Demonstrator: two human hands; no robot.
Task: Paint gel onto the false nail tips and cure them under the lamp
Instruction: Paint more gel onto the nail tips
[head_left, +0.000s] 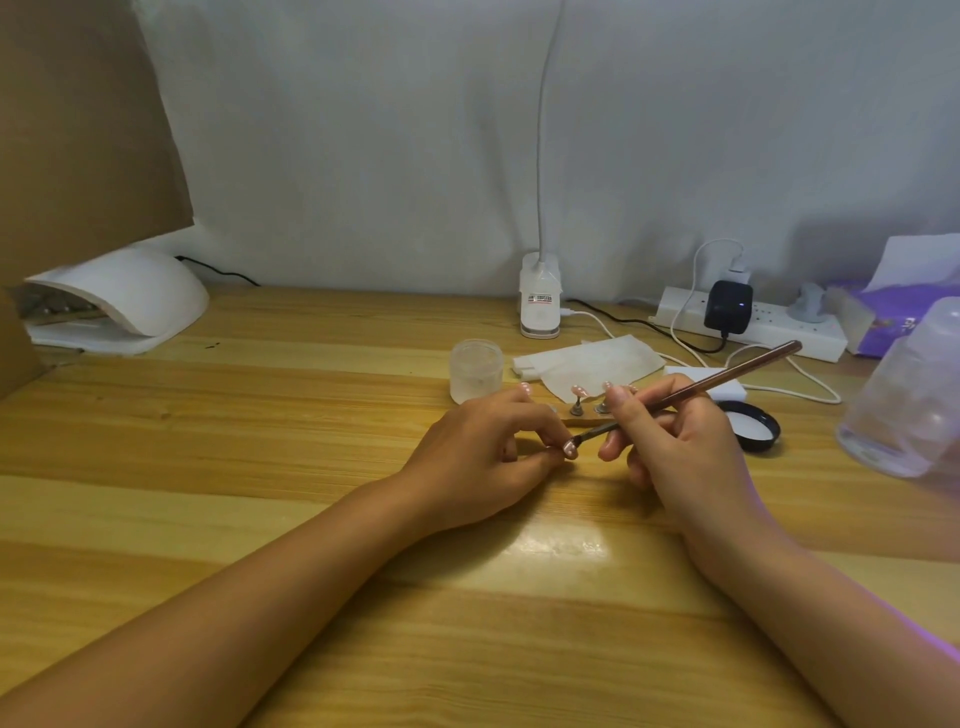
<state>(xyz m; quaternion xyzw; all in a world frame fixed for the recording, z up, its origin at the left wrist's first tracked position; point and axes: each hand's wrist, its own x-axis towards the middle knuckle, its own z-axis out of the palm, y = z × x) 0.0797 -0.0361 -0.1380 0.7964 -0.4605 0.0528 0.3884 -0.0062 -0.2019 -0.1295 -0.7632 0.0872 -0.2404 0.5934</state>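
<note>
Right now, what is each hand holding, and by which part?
The left hand pinches a false nail tip between its fingertips; exactly where is hidden. The right hand grips the brush low on its handle, near the bristle end.

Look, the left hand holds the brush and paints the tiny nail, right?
Not quite. The head view shows the brush in the right hand, not the left. It does paint the tiny nail, which the left hand pinches.
</note>
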